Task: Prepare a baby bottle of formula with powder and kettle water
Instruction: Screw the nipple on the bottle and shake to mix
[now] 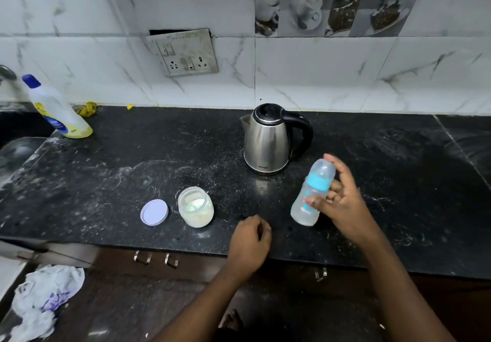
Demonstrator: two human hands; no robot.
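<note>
Two things stand ready and one is in hand: the kettle sits with its lid closed near the middle of the desk. The powder jar stands open at about 8 o'clock from it, with the jar lid lying flat just beside it at 9 o'clock. The baby bottle is at 5 o'clock from the kettle, tilted so its top leans toward 1 o'clock. The right hand grips the bottle, thumb across the body, the other fingers curled round the far side and one reaching up onto the clear cap. The bottle's base is at or just above the desk; I cannot tell whether it touches. The left hand rests near the front edge at 7 o'clock from the bottle, between jar and bottle, its fingers loosely curled with nothing visible in them. My reading is that the task is in its early part: the jar has been opened, yet the bottle wears its teal collar and cap, so nothing can go in until that top comes off. Whether the translucent body already holds anything is too blurred to say. If it is empty, nearly everything remains — unscrewing, pouring kettle water, adding powder, closing and shaking.
</note>
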